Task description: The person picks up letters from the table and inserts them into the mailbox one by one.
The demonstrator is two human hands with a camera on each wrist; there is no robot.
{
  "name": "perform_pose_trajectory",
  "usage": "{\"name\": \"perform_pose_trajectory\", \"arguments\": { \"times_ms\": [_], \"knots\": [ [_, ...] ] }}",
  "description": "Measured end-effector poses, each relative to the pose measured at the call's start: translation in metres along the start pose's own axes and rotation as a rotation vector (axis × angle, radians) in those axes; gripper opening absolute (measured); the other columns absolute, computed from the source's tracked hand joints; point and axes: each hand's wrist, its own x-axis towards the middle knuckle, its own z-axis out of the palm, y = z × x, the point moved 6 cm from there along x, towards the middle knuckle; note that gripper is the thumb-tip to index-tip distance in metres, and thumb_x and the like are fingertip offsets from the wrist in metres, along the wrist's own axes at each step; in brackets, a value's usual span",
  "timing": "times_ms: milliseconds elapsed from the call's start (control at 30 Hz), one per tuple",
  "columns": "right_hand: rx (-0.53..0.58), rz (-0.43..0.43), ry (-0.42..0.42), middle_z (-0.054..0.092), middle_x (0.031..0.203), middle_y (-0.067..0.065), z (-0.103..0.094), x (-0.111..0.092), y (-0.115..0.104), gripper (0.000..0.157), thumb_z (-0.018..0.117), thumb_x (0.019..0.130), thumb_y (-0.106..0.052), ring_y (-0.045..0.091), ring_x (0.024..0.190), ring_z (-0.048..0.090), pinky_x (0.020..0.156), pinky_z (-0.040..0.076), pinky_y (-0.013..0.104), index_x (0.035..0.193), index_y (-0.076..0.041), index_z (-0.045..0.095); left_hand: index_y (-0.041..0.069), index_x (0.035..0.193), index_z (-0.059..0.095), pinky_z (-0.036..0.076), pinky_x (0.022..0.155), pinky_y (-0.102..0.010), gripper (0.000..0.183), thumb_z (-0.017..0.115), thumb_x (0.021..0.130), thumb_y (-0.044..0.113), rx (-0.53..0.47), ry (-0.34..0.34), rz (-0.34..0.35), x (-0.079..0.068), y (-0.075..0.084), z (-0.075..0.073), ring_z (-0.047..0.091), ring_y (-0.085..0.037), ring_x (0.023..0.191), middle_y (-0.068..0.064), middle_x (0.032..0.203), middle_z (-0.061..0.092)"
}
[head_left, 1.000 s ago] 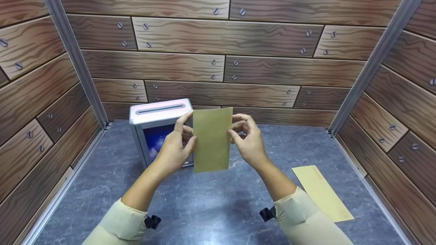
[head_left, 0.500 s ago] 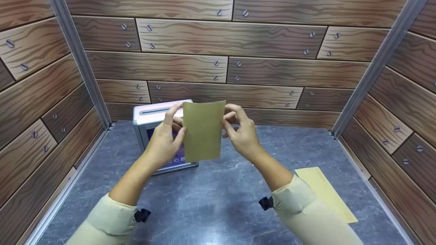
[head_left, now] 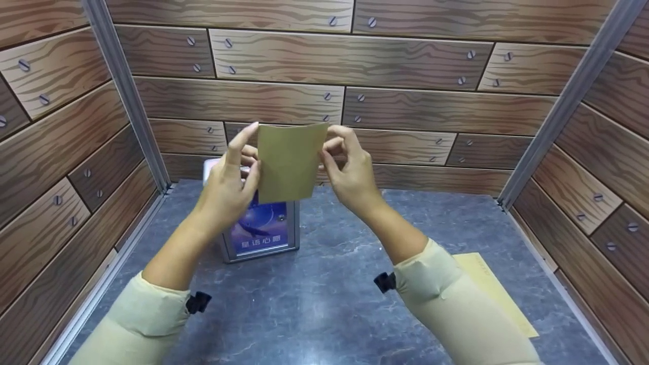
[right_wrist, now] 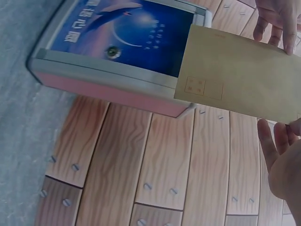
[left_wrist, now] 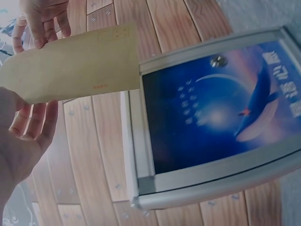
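A brown paper envelope (head_left: 290, 165) is held up in the air between both hands, slightly bowed along its top edge. My left hand (head_left: 221, 190) pinches its left edge, while my right hand (head_left: 353, 175) pinches the right edge. Behind and below the left hand stands a silver-framed box (head_left: 261, 228) with a blue whale picture on its front; the hand and envelope hide most of its top. In the left wrist view the envelope (left_wrist: 89, 66) has its printed end near the box's upper edge (left_wrist: 136, 117). Printed postcode squares show on the envelope (right_wrist: 244, 75) in the right wrist view.
A second envelope (head_left: 497, 291) lies flat on the grey marbled table (head_left: 324, 299) at the right, partly covered by the right sleeve (head_left: 446, 299). Wood-patterned walls (head_left: 395, 109) with metal corner posts enclose the back and sides.
Both hands have raised the envelope and carried it leftward, and it looks more foreshortened from above. The box's front shows more below it, its slotted top less. The second envelope stays put.
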Motion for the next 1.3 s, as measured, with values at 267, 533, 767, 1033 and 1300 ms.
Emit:
{"name": "perform_pose_trajectory", "arguments": {
  "times_ms": [267, 533, 767, 1033, 1300],
  "knots": [
    [0.032, -0.112, 0.062, 0.068, 0.100, 0.011, 0.009, 0.027, -0.017, 0.029, 0.065, 0.102, 0.005, 0.026, 0.090, 0.071, 0.074, 0.068, 0.031, 0.130, 0.000, 0.055, 0.023, 0.157, 0.035, 0.067, 0.086, -0.043, 0.055, 0.055, 0.109, 0.004, 0.092, 0.109, 0.174, 0.014, 0.008, -0.021, 0.073, -0.030, 0.100, -0.021, 0.111, 0.069],
    [-0.013, -0.182, 0.077, 0.063, 0.102, 0.017, 0.027, 0.040, -0.016, 0.027, 0.062, 0.103, 0.006, 0.027, 0.096, 0.068, 0.073, 0.068, 0.036, 0.128, -0.002, 0.052, 0.022, 0.152, 0.040, 0.066, 0.085, -0.045, 0.050, 0.054, 0.109, 0.000, 0.134, 0.239, 0.264, 0.019, -0.001, -0.032, 0.072, -0.034, 0.095, -0.021, 0.107, 0.069],
    [-0.074, -0.200, 0.069, 0.064, 0.102, 0.021, 0.046, 0.048, -0.005, 0.026, 0.063, 0.105, 0.001, 0.031, 0.097, 0.070, 0.075, 0.067, 0.029, 0.127, -0.003, 0.051, 0.021, 0.149, 0.043, 0.065, 0.086, -0.046, 0.049, 0.055, 0.108, -0.002, 0.164, 0.283, 0.270, 0.015, -0.019, -0.037, 0.072, -0.034, 0.094, -0.020, 0.104, 0.068],
    [-0.133, -0.185, 0.007, 0.065, 0.103, 0.020, 0.060, 0.051, 0.007, 0.025, 0.059, 0.104, 0.003, 0.030, 0.095, 0.070, 0.081, 0.067, 0.031, 0.127, -0.001, 0.053, 0.023, 0.150, 0.039, 0.067, 0.085, -0.045, 0.049, 0.055, 0.109, 0.001, 0.156, 0.281, 0.212, 0.009, -0.037, -0.037, 0.073, -0.035, 0.099, -0.020, 0.108, 0.070],
    [-0.198, -0.171, -0.074, 0.066, 0.101, 0.016, 0.072, 0.055, 0.027, 0.028, 0.061, 0.104, 0.003, 0.026, 0.092, 0.070, 0.086, 0.064, 0.028, 0.130, -0.002, 0.051, 0.019, 0.145, 0.039, 0.067, 0.072, -0.049, 0.046, 0.059, 0.107, 0.001, 0.268, 0.278, 0.210, 0.014, -0.054, -0.039, 0.078, -0.040, 0.085, -0.022, 0.110, 0.073]
  ]
}}
